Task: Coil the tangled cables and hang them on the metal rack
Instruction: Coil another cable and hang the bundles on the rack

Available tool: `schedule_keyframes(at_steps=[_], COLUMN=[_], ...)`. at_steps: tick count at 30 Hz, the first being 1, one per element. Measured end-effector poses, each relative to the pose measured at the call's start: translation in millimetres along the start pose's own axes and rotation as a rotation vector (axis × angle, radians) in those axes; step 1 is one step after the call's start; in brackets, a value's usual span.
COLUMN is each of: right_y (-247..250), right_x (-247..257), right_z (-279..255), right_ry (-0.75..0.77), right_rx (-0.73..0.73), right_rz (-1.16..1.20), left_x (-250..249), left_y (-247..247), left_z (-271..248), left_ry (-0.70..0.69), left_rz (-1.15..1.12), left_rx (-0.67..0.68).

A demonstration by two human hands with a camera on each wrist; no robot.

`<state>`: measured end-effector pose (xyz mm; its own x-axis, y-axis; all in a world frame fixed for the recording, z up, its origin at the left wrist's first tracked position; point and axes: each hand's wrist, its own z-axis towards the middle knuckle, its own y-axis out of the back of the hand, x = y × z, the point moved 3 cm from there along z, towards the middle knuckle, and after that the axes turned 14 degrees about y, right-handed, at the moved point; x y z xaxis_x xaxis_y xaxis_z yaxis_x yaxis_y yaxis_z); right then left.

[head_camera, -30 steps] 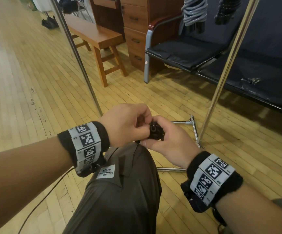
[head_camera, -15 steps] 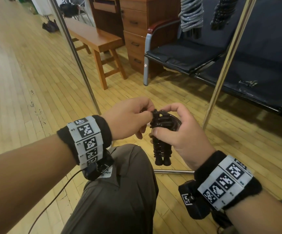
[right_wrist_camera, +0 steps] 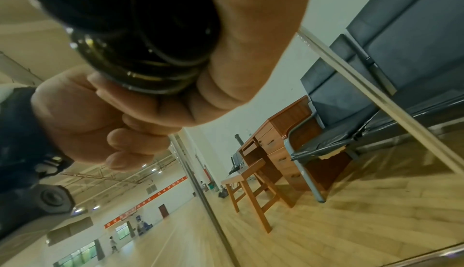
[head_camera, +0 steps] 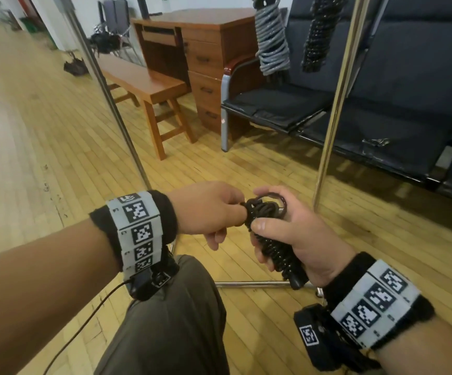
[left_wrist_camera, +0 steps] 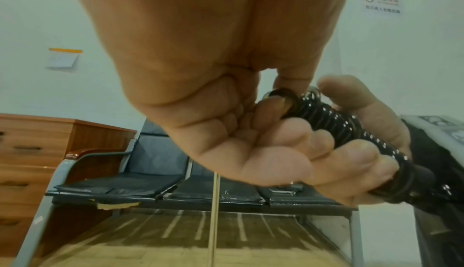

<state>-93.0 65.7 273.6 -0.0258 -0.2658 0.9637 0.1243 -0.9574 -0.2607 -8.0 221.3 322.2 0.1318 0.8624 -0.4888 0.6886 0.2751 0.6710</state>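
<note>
Head view: right hand (head_camera: 297, 236) hides cable (head_camera: 276, 250).

At the top edge of the head view, the grey coil (head_camera: 272, 41) and black coil (head_camera: 318, 36) are cut off; what they hang from is out of frame. The wall sign (left_wrist_camera: 382, 6) is unreadable.

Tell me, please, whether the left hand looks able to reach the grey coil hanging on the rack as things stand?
Probably not at once: the left hand is pinching the top of the black cable bundle, and the grey coil hangs well above and beyond it. No object blocks the way, though.
</note>
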Motion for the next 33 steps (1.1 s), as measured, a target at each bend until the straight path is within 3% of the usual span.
schedule_keyframes(at_steps=[3,7,10,18,27,33], right_y=[13.3,35.0,36.6,41.5,59.7,72.5], right_x=[-0.2,2.7,-2.3,5.0,1.8,-0.3], right_z=[-5.2,-13.7,-21.9,-23.9,-9.0,-0.3], right_ry=[0.001,0.067,0.155,0.218,0.025,-0.059], right_rx=[-0.067,-0.206,-0.266,-0.313,-0.334,-0.330], right_rz=[-0.111,-0.673,-0.951,-1.254,-1.170,-0.650], left_x=[-7.0,-23.0,-38.1,-63.4,-62.7,-54.0], left_y=[-7.3,-18.8,-32.2,-49.0,-35.8,-33.5], left_z=[4.2,12.4,15.5,16.1,6.9,-6.7], left_ry=[0.029,0.036,0.020,-0.027,-0.095,-0.315], left_rz=[-0.043,-0.230,-0.294,0.088,0.437,0.470], left_rx=[0.016,-0.021,0.001,-0.271,-0.477,-0.648])
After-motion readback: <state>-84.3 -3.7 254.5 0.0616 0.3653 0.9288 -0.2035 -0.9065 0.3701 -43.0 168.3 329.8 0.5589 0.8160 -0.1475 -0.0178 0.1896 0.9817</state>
